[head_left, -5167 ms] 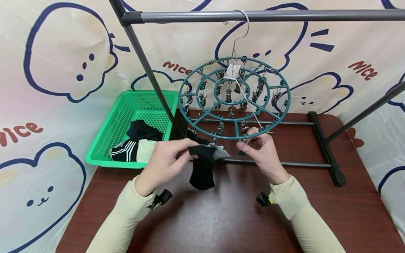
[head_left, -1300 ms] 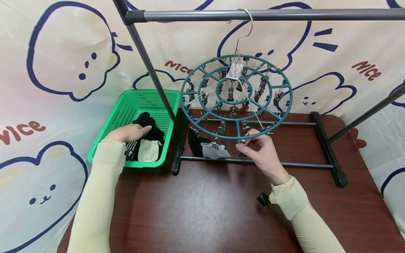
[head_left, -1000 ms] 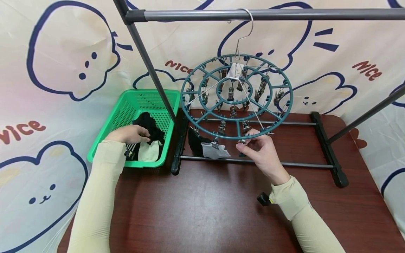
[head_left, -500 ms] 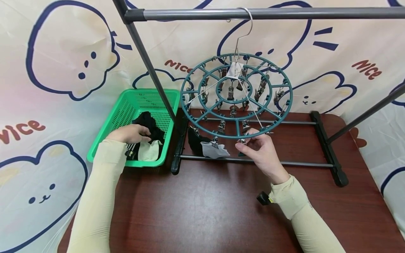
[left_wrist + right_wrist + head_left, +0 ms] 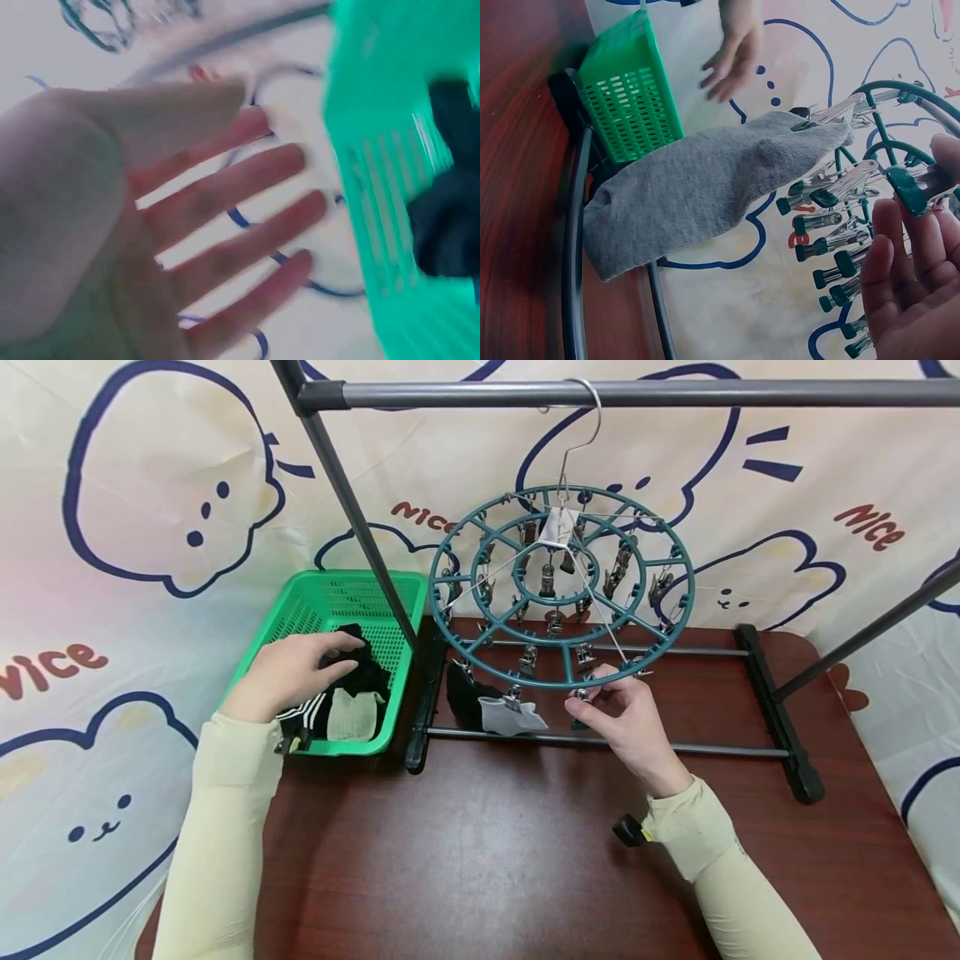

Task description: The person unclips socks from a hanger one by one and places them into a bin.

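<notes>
In the head view my left hand (image 5: 288,672) is over the green basket (image 5: 371,747), fingers apart and holding nothing; the left wrist view shows them spread. Beneath and beside it lie black socks (image 5: 369,677), a black sock with white stripes (image 5: 303,714) and a cream cloth piece (image 5: 352,717). My right hand (image 5: 630,718) pinches a metal clip (image 5: 915,189) with green tips at the front rim of the round hanger (image 5: 566,683). Nothing shows between that clip's tips. Left of it, a grey sock (image 5: 690,187) and a black sock (image 5: 465,697) hang from clips.
The hanger's hook (image 5: 592,422) hangs on the rack's top bar (image 5: 712,393). Several clips (image 5: 840,262) dangle from its rings. Beside the basket stands the rack's left post (image 5: 352,518); its lower bar (image 5: 705,749) crosses just above the brown table (image 5: 480,860).
My left hand held a black sock by the hanger at first, later reached among the socks in the basket, and has now lifted slightly leftward, fingers spreading. The right hand has kept its pinch.
</notes>
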Available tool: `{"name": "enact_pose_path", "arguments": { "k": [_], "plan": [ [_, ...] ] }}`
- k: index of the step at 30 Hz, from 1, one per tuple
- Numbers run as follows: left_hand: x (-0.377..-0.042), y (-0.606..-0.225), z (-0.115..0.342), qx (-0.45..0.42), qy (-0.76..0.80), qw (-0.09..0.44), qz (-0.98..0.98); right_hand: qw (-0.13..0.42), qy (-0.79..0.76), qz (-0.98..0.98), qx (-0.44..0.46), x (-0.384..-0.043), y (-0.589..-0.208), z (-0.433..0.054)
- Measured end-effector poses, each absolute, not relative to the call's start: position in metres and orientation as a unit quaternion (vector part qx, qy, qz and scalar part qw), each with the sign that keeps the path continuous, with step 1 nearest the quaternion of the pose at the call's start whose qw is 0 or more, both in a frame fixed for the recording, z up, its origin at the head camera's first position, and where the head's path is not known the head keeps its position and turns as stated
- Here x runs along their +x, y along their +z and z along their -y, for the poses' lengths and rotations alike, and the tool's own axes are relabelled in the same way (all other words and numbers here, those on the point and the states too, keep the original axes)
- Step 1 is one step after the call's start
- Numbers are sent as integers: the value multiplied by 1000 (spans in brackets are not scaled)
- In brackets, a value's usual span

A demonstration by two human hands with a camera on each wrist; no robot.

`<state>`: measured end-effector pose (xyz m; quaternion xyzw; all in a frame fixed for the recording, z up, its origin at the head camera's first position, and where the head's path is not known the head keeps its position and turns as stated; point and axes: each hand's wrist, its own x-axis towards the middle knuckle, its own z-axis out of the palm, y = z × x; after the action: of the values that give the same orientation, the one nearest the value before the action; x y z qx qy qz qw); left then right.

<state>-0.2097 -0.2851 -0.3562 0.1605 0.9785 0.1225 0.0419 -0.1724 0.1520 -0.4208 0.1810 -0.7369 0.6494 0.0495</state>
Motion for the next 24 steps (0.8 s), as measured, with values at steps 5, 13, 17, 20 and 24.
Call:
{"name": "enact_pose_path", "arguments": {
  "k": [5,13,17,20,24],
  "plan": [
    [-185,-365,246,232,165,-90,-954,52,650,736,181,-173,-420,-155],
    [-155,-411,172,310,302,-106,-895,59,663,725,177,-171,-421,-158],
    [-150,-429,153,297,335,-87,-890,58,661,729,169,-169,-423,-159],
    [-150,-440,144,281,360,-69,-887,60,661,731,158,-169,-425,-161],
    [-152,-450,133,271,390,-63,-878,63,660,735,140,-168,-426,-165]
  ]
}}
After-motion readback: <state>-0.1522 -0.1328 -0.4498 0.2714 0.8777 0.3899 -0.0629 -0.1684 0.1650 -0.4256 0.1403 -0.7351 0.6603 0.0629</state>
